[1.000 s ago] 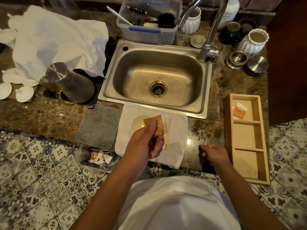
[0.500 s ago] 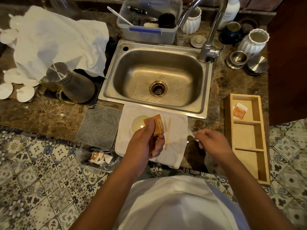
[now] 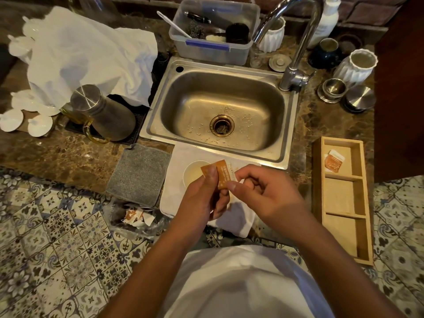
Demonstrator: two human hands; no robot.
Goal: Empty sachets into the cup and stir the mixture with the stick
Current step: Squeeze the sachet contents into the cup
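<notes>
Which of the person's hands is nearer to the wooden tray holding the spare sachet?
The right hand: it lies between the held sachet and the wooden tray. The left hand is farther away, beside the cup.

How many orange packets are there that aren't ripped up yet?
2. One sachet is pinched between the left hand and right hand over the cup. Another lies in the wooden tray's far compartment. Torn scraps lie separately.

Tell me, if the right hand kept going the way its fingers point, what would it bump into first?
The right hand points left toward the sachet, held up by the left hand. It would meet the sachet first; its fingertips look already at its edge, though depth is hard to judge.
</notes>
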